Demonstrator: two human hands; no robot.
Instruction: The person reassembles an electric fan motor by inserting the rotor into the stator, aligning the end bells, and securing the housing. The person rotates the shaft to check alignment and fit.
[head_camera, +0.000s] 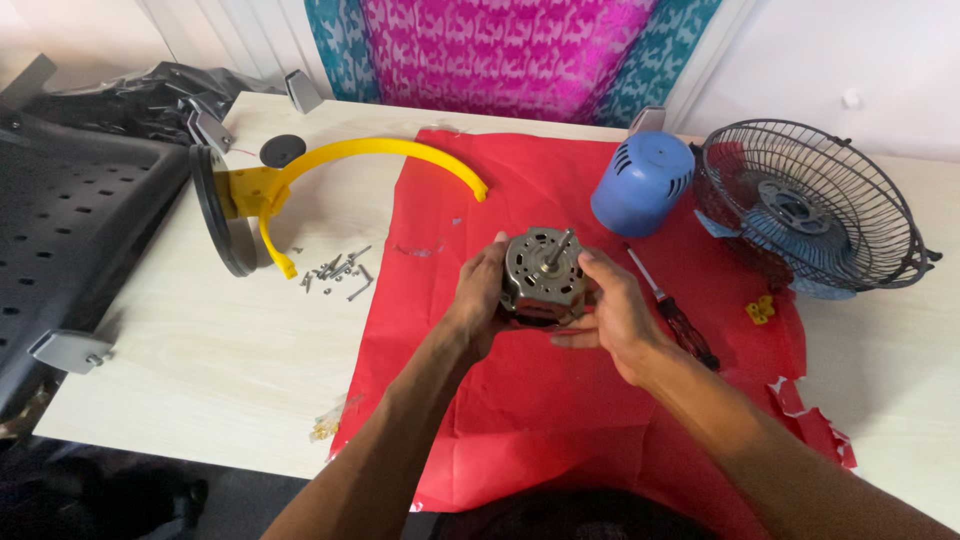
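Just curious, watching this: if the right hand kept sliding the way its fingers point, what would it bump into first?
The right hand points left, fingers on the fan motor it holds. Past that, probably the left hand gripping the opposite side.

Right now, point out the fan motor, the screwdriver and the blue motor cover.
fan motor (541, 275): head view, on its metal front face.
screwdriver (690, 332): head view, on its dark handle.
blue motor cover (640, 185): head view, on its rounded side.
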